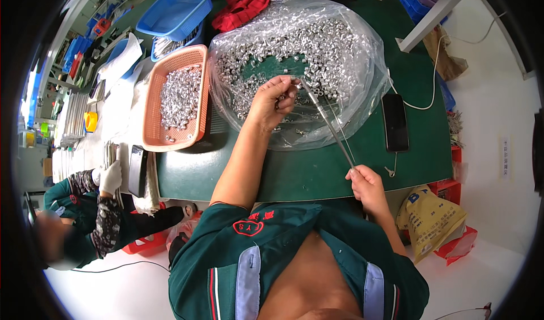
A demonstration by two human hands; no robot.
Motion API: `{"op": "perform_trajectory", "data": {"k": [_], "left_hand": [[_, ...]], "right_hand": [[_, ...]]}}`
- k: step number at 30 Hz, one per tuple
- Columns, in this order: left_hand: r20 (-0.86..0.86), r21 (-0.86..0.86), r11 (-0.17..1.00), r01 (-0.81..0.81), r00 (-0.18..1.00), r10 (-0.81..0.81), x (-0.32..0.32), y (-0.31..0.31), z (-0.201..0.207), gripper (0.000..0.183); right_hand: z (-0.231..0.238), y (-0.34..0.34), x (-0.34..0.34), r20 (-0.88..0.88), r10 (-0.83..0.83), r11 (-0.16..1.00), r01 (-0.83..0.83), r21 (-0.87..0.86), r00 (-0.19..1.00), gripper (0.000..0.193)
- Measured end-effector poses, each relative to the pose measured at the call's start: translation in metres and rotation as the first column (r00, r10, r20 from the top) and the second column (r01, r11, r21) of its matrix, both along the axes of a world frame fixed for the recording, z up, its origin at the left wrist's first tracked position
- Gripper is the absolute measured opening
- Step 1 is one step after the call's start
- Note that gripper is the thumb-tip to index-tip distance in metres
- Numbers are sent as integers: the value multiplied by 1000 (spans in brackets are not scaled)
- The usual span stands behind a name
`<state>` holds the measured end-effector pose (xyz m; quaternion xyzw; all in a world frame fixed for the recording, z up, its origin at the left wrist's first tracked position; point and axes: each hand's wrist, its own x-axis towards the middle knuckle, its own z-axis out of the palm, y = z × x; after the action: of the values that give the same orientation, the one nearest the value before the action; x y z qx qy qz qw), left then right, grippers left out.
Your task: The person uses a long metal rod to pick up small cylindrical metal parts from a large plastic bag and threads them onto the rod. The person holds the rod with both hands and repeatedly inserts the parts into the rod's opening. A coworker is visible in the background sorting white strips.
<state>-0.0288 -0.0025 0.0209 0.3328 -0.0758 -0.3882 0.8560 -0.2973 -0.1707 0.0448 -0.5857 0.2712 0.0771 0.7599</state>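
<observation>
A thin metal rod (339, 137) slants between my hands over the table. My right hand (367, 187) is closed around its near end. At its far end my left hand (276, 99) is closed, thumb and forefinger pinched at the rod's tip; the other fingers curl into the palm, and what they may hold is hidden. Shiny short sleeves (313, 98) sit on the rod just below my left fingertips. Beneath and beyond that hand, a clear plastic bag (371, 65) lies spread open, with many small silvery metal sleeves (334, 53) heaped in a ring inside.
Left of the bag stands an orange basket (148, 116) of small metal pieces; blue baskets (170, 14) and a red cloth (246, 5) lie behind. A black phone (395, 121) with a white cable rests at right on the green table (294, 187). A gloved co-worker (85, 212) sits at left.
</observation>
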Motion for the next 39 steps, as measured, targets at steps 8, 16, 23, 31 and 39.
{"op": "perform_trajectory", "data": {"k": [8,16,23,31,39], "left_hand": [[-39,55,998,0,999,2,2,2,0,19],[-68,94,993,74,995,-68,1,4,2,16],[12,55,998,17,1000,-17,-2,-2,2,29],[87,105,994,-7,996,-2,-7,-7,2,30],[87,31,992,-123,989,120,-8,-6,0,28]], "right_hand": [[2,-2,-1,25,36,996,-34,-88,999,18],[0,-6,-2,7,85,964,-81,-255,996,18],[3,-5,0,-21,71,995,-72,-76,997,17],[4,2,3,4,53,987,-52,-150,999,19],[9,3,7,-22,98,956,-88,280,995,21]]}}
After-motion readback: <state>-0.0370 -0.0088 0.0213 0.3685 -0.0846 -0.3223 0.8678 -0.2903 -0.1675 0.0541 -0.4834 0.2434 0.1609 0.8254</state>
